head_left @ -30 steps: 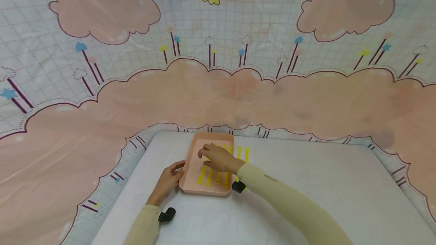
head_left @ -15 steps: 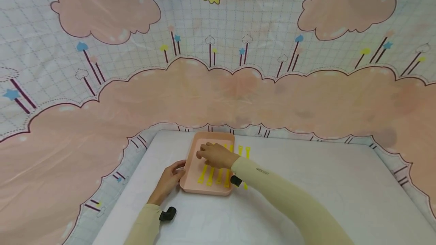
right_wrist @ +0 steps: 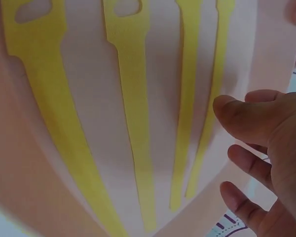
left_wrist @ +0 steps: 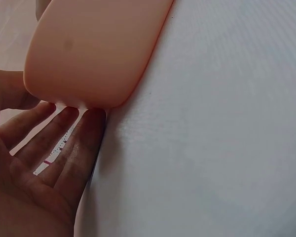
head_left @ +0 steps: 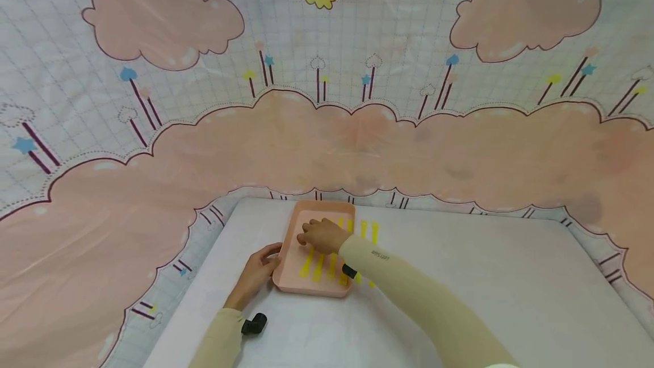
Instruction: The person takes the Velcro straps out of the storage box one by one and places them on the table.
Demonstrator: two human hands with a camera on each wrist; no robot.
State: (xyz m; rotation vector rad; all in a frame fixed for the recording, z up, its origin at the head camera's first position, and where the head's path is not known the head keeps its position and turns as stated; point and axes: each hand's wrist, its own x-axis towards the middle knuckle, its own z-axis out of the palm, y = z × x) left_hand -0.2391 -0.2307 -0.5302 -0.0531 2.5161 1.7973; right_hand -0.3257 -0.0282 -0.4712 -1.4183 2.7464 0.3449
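The left hand (head_left: 254, 271), fingers extended and unclenched, touches a smooth, round-cornered, plastic-looking peach tray (head_left: 311, 290) with its fingertips. Inside the tray lie four flat yellow strips (right_wrist: 134, 98), two showing widened, pierced ends. Above them the right hand (head_left: 324, 235), loosely bent, grasps nothing; whether its thumb touches a strip is unclear. Further right, two more yellow strips (head_left: 375, 233) lie on the white surface (head_left: 460, 277).

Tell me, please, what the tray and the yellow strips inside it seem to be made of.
The tray: probably molded plastic with a soft sheen; its wall is smooth, with rounded corners.
The yellow strips: perhaps thin plastic, matte; they look flat, with little shine, though card is possible.
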